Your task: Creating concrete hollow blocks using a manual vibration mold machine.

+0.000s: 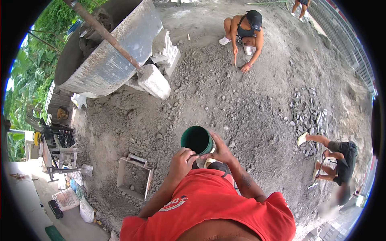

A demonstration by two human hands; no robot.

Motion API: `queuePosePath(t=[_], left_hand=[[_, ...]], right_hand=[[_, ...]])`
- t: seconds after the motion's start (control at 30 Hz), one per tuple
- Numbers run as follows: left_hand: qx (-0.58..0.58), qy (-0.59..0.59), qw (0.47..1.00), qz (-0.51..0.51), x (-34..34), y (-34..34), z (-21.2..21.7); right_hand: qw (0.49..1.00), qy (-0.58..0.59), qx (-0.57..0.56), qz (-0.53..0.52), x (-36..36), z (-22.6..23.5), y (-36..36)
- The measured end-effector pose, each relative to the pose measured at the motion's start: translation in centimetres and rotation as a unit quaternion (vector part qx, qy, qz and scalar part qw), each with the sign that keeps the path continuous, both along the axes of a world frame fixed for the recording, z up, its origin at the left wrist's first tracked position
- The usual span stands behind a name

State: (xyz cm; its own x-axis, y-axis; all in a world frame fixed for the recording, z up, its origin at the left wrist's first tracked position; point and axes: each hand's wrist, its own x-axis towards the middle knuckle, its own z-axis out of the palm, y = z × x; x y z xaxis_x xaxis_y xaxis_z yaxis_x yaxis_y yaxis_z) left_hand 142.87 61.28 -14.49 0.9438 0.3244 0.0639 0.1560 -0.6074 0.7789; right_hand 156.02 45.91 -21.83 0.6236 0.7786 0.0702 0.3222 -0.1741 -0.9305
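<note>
Seemingly mid-job: green bucket (207, 138) gripped, left hand (181, 161) curled at rim, right hand (219, 150) cupped round side; rubble (253, 124) loose, fill and remainder unclear.

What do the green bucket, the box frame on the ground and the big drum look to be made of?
Green bucket: probably plastic, smooth, judging by its even colour and thin round rim.
Box frame: likely wood, dull and dusty, from its straight, board-like sides; the dust leaves this open.
Big drum: seems metal, grey and scuffed, with rust-brown staining on its curved wall.
</note>
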Motion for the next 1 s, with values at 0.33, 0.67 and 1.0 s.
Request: queuePosePath(t=[0.33, 0.67, 1.0], left_hand=[[0.158, -0.212, 0.962, 0.061, 30.8, 19.4, 0.4], [-0.171, -0.011, 0.961, 0.217, 56.1, 32.6, -5.7], [-0.272, -0.036, 0.926, 0.261, 87.0, 49.0, -2.8]], right_hand=[[0.953, 0.096, -0.271, -0.091, 28.8, -8.2, 8.5], [0.933, 0.024, -0.360, -0.003, 49.7, -8.4, 21.1], [0.921, 0.050, -0.378, 0.082, 80.7, -14.6, 38.8]])
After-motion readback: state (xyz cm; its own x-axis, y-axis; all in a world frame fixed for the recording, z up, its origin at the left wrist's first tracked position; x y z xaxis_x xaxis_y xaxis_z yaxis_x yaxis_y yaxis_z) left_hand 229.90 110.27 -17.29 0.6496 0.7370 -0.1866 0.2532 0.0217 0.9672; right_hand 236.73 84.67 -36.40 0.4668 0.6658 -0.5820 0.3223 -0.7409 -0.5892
